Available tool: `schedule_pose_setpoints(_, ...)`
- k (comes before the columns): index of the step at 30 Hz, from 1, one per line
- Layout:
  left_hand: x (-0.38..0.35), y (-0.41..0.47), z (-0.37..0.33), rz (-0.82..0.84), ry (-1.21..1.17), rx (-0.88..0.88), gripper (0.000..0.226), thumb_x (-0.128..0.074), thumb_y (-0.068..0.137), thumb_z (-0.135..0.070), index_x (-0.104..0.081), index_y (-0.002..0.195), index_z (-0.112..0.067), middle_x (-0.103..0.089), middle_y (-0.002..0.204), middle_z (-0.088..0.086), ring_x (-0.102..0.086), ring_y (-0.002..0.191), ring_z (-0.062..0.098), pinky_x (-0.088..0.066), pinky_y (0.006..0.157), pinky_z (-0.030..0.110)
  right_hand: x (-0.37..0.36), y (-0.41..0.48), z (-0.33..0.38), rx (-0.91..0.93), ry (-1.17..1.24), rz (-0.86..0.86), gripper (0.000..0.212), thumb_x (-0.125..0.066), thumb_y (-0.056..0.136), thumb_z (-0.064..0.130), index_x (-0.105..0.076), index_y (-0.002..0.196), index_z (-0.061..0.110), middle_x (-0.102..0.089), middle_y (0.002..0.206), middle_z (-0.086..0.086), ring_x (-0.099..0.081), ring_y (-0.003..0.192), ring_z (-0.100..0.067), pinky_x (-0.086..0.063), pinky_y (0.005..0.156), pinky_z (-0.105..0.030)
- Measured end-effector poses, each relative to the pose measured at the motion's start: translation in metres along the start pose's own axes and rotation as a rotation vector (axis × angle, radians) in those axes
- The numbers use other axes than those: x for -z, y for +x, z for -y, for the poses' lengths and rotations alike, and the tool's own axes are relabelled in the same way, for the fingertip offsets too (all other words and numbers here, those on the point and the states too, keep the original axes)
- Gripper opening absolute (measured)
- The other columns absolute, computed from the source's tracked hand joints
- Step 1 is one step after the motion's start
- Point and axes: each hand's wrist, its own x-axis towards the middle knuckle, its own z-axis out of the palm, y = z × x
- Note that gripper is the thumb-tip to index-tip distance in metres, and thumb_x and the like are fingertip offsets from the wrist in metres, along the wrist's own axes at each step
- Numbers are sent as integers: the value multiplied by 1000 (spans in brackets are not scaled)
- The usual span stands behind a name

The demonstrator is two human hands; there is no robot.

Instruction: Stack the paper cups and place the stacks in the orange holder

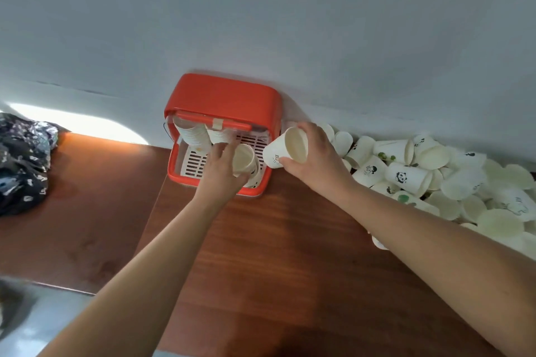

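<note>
Glossy reddish wooden surface (275, 240) against a pale grey wall (261, 23). Rounded plastic orange holder (220, 95) at the wall, white slotted grate inside, two ribbed cup stacks (193, 136) leaning at its back. Left hand (222, 166) inside the holder, fingers curled round a cream-lined cup (243, 158). Right hand (314, 153) just beside the holder, gripping one tilted paper cup (285, 151). Loose heap of white cups (435, 177) far right.

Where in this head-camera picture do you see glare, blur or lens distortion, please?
Head view: a blown-out patch of light glares on the wall at left; head view: the wide lens bows the wall-table line; head view: the loose cups at the right edge look soft and washed out, the orange holder crisper.
</note>
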Motion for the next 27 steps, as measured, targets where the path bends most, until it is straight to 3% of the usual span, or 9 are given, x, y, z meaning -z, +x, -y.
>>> schedule_pose_setpoints(2, -6, 10, 12, 136, 59, 4, 84, -81, 76, -31, -43, 149, -16, -42, 146, 14, -42, 134, 36, -37, 111, 48, -8, 2, 1, -43, 20, -22, 74, -78, 78, 35, -39, 138, 18, -50, 129, 0, -49, 114, -14, -36, 89, -24)
schedule_pose_setpoints(4, -6, 17, 17, 272, 13, 20, 94, -76, 70, -46, -39, 152, -21, -33, 155, 10, -35, 142, 31, -33, 115, 48, -15, 3, 4, -51, 49, -25, 72, -78, 77, 31, -40, 137, 18, -48, 128, 2, -46, 112, -10, -38, 91, -25)
schedule_pose_setpoints(7, -4, 19, 33, 389, -132, 46, 105, -71, 69, -52, -25, 158, -21, -31, 159, 4, -33, 145, 22, -30, 118, 43, -30, 0, 12, -28, 85, -21, 69, -78, 77, 31, -41, 135, 21, -46, 130, 3, -45, 113, -7, -42, 96, -28)
schedule_pose_setpoints(11, 0, 13, 61, 408, -348, 83, 101, -77, 75, -52, -24, 156, -25, -43, 152, -9, -40, 140, 8, -39, 114, 46, -54, 1, 20, -12, 44, -9, 69, -78, 79, 33, -40, 135, 22, -44, 131, 4, -49, 113, -10, -48, 93, -34)
schedule_pose_setpoints(15, 9, 10, 63, 400, -547, 201, 87, -61, 77, -63, -35, 153, -29, -49, 149, -12, -46, 136, 7, -39, 115, 44, -75, 3, 27, 44, -28, -38, 68, -79, 80, 34, -41, 134, 20, -46, 132, 1, -55, 112, -17, -51, 88, -33)
schedule_pose_setpoints(18, 11, 8, 63, 355, -663, 262, 70, -58, 87, -63, -43, 149, -34, -49, 148, -16, -45, 136, 5, -38, 116, 41, -90, 5, 26, 58, -141, 21, 71, -78, 79, 31, -42, 138, 18, -44, 136, 0, -51, 120, -19, -50, 94, -35)
schedule_pose_setpoints(22, 6, 8, 62, 353, -566, 121, 49, -66, 95, -38, -50, 141, -32, -58, 134, -20, -51, 123, -10, -45, 101, 18, -100, 10, 21, 4, -118, 224, 77, -73, 84, 27, -33, 150, 22, -40, 149, 0, -45, 132, -19, -42, 104, -33)
schedule_pose_setpoints(27, 0, 13, 60, 256, -391, 52, 58, -67, 94, -40, -48, 147, -24, -60, 138, -9, -52, 124, -1, -46, 107, 31, -97, 15, 20, -112, -27, 184, 72, -77, 82, 30, -42, 144, 26, -56, 138, 4, -55, 122, -16, -46, 96, -30)
